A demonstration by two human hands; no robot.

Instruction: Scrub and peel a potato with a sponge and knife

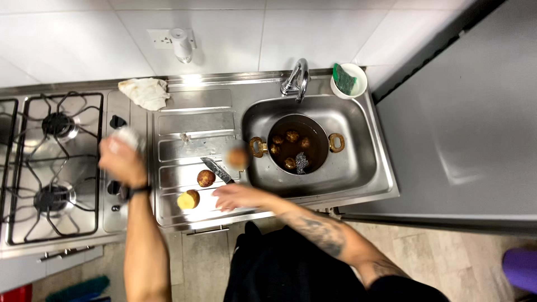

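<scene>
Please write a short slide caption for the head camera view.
Hands over a steel drainboard with potatoes and a knife, beside a pot.

Drainboard (190, 120) of brushed stainless steel, ribbed, with a dull sheen; sink basin (358, 162) of the same metal, smoother and more reflective; tap (296, 78) was polished chrome, glossy; pot (319, 131) was dark and matt inside, with brass-coloured metal handles; potatoes (206, 178) had rough, matt brown skin, one (188, 199) showing pale, moist flesh where peeled; knife (217, 170) had a smooth steel blade; cloth (145, 92) was crumpled, soft, off-white fabric; wall tiles (313, 33) were glossy white ceramic; hob grates (56, 168) were matt black metal; scouring pad (343, 79) was coarse green fibre in a white bowl (359, 84)
</scene>
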